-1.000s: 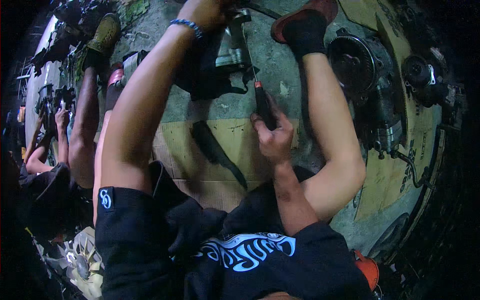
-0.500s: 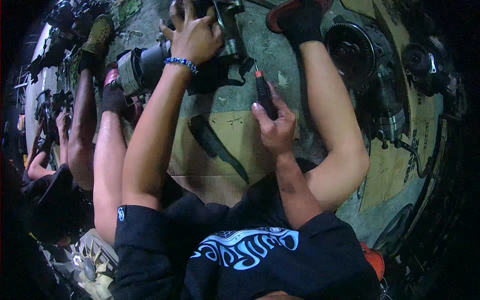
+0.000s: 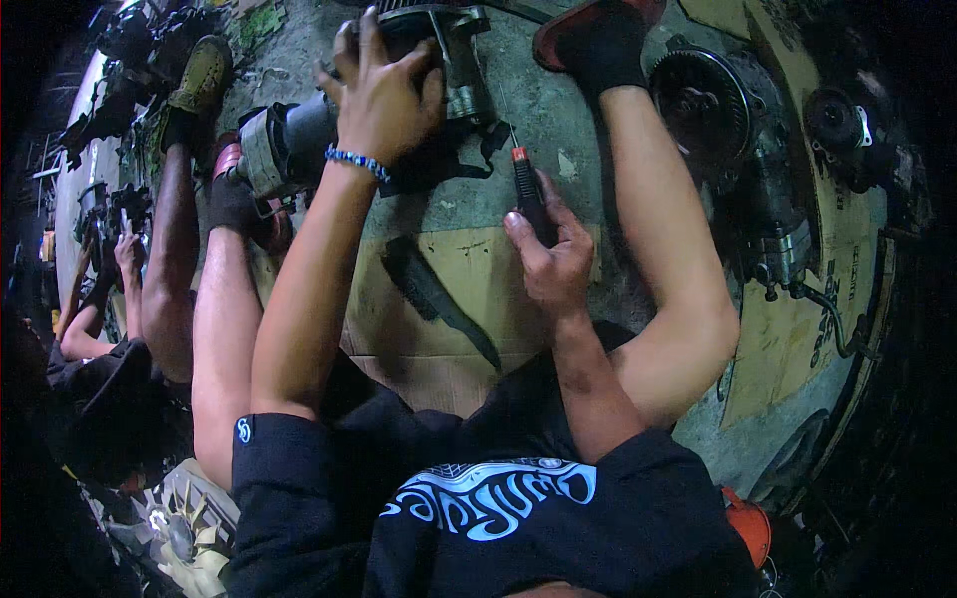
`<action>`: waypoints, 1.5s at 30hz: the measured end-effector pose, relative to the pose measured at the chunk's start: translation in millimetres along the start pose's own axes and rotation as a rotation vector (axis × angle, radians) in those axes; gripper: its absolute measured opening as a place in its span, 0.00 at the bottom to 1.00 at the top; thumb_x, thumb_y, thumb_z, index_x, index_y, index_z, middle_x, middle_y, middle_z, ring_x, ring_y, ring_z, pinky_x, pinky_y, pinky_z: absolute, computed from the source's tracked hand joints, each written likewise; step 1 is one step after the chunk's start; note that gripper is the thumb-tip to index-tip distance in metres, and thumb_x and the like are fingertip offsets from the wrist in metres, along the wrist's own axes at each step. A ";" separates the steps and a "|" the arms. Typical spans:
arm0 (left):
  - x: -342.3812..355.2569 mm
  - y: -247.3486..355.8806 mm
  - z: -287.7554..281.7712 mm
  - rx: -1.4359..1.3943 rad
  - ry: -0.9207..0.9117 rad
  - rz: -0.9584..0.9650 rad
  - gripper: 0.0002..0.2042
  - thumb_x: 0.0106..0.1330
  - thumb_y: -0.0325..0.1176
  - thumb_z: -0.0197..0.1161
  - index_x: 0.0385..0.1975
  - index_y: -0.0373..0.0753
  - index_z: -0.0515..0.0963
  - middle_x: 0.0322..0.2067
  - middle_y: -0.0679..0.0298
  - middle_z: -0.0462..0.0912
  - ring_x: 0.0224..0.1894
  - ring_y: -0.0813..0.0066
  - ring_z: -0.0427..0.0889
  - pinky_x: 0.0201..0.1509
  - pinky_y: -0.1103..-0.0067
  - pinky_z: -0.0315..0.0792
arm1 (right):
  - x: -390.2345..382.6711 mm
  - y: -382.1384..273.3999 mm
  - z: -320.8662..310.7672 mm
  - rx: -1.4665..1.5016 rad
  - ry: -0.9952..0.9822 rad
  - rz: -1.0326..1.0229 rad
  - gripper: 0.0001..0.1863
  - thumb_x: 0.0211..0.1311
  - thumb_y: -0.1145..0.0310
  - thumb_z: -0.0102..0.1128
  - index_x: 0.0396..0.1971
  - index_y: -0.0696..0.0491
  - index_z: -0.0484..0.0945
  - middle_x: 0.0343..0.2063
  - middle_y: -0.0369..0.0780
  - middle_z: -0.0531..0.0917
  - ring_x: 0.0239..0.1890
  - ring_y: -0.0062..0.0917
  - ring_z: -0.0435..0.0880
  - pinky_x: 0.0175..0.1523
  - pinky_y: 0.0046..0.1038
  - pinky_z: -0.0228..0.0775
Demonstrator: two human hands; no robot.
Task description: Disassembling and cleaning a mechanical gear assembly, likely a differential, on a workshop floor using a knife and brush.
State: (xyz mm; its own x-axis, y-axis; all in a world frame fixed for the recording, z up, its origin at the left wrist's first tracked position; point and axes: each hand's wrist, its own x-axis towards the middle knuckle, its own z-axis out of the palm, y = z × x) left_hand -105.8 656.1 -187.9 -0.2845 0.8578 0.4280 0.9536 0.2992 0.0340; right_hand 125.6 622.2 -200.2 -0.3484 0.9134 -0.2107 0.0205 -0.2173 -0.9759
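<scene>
My left hand [image 3: 384,110] lies with fingers spread over a greasy metal housing [image 3: 461,65] that has a toothed gear ring at its top. The palm hides part of that housing, and a blue beaded bracelet [image 3: 357,162] circles the wrist. In my right hand [image 3: 558,261] is a thin-shafted screwdriver [image 3: 530,194] with a black and red handle. Its shaft points up toward the housing's right side; whether the tip touches anything cannot be made out. A long black brush-like tool [image 3: 439,299] lies on cardboard [image 3: 399,334] between my legs.
A grey cylindrical part [image 3: 289,145] stands left of my left forearm. At the right are a large gear assembly [image 3: 703,105] and a smaller round part [image 3: 837,120]. A pale fan [image 3: 179,533] lies at lower left. Another person's leg [image 3: 169,249] and hands [image 3: 130,249] are further left.
The view has shifted slightly, so more of the housing's gear ring shows. My left hand's fingers have moved a little on the housing. The screwdriver stays in my right hand.
</scene>
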 end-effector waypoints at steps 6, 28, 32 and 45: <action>1.4 14.5 -17.6 0.169 0.204 -0.117 0.17 0.54 0.49 0.62 0.41 0.50 0.82 0.46 0.53 0.73 0.54 0.52 0.69 0.52 0.56 0.60 | -0.2 -10.7 -2.2 0.009 -0.009 -0.007 0.27 0.57 0.74 0.61 0.58 0.63 0.69 0.39 0.38 0.80 0.39 0.18 0.77 0.47 0.20 0.69; 24.9 -0.4 -33.7 -0.512 -0.656 -0.098 0.16 0.54 0.40 0.62 0.39 0.38 0.83 0.38 0.46 0.82 0.42 0.50 0.82 0.50 0.66 0.75 | 3.8 3.9 -5.1 -0.013 0.000 -0.035 0.27 0.56 0.75 0.60 0.57 0.65 0.70 0.47 0.44 0.81 0.47 0.20 0.77 0.53 0.21 0.68; 23.8 5.6 -48.1 -0.468 -0.688 -0.067 0.18 0.54 0.36 0.63 0.44 0.39 0.82 0.35 0.46 0.83 0.38 0.60 0.85 0.46 0.71 0.76 | 0.9 -4.5 -10.0 0.012 0.036 -0.059 0.26 0.56 0.73 0.61 0.56 0.65 0.70 0.43 0.42 0.81 0.42 0.18 0.77 0.50 0.21 0.69; -2.8 -94.0 -65.4 -0.366 -0.799 -0.021 0.18 0.56 0.28 0.58 0.48 0.36 0.79 0.31 0.54 0.85 0.32 0.79 0.80 0.42 0.78 0.75 | 3.1 -16.1 -12.1 0.055 0.028 -0.013 0.25 0.57 0.73 0.61 0.55 0.63 0.71 0.35 0.34 0.78 0.36 0.15 0.74 0.45 0.18 0.67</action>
State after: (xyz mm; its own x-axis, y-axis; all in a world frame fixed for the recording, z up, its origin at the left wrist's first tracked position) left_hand -188.1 598.3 -133.3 -0.1561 0.9305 -0.3314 0.8802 0.2833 0.3808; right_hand 135.6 632.7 -185.8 -0.3216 0.9254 -0.2004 -0.0358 -0.2233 -0.9741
